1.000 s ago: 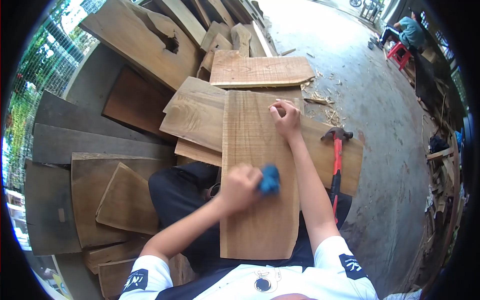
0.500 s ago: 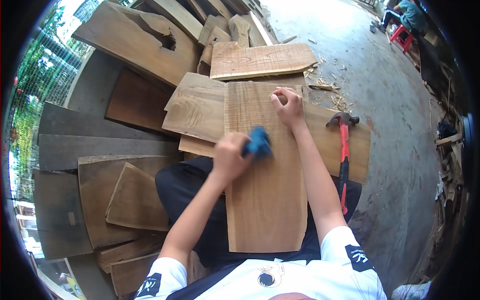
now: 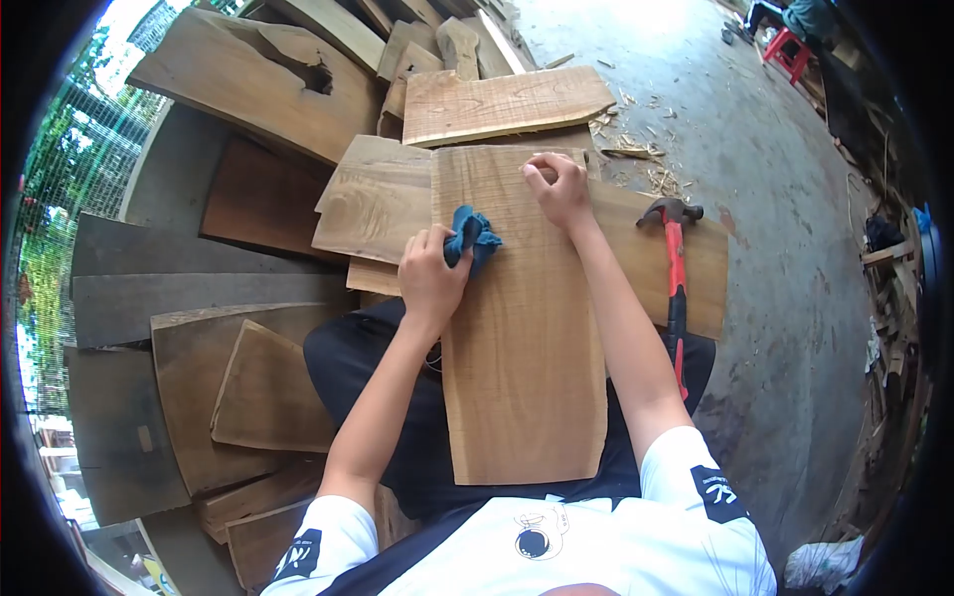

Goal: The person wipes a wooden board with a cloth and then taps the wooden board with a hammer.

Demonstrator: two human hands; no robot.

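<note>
Holds a crumpled blue rag (image 3: 474, 238) in the left hand (image 3: 433, 273), pinched narrow, against the upper left of a long brown plank (image 3: 522, 348) laid lengthwise over the lap. Rests the right hand (image 3: 558, 191), curled into a loose, narrow fist, near that plank's far right corner; cannot tell of anything inside. Crosses the plank's right edge with the right forearm, between the rag and a red-and-black claw hammer (image 3: 676, 283). Has that hammer lying on a crosswise board (image 3: 651, 243) at right, head away, handle reaching over the near edge toward the right thigh.

Faces a notched board (image 3: 507, 104) set across, just beyond the plank's far end, and a grained board (image 3: 378, 199) close by the rag at left. Is hemmed in along the left by fanned dark boards (image 3: 189, 298), a wedge-shaped offcut (image 3: 273, 387) on top of one, with a slab with a ragged hole (image 3: 258, 79) farther up. Looks out at right over concrete floor (image 3: 785, 258) with wood shavings (image 3: 664, 179), toward a seated person (image 3: 807, 20) by a red stool (image 3: 787, 55), scrap wood (image 3: 899, 338) and a pale plastic bag (image 3: 823, 563).
</note>
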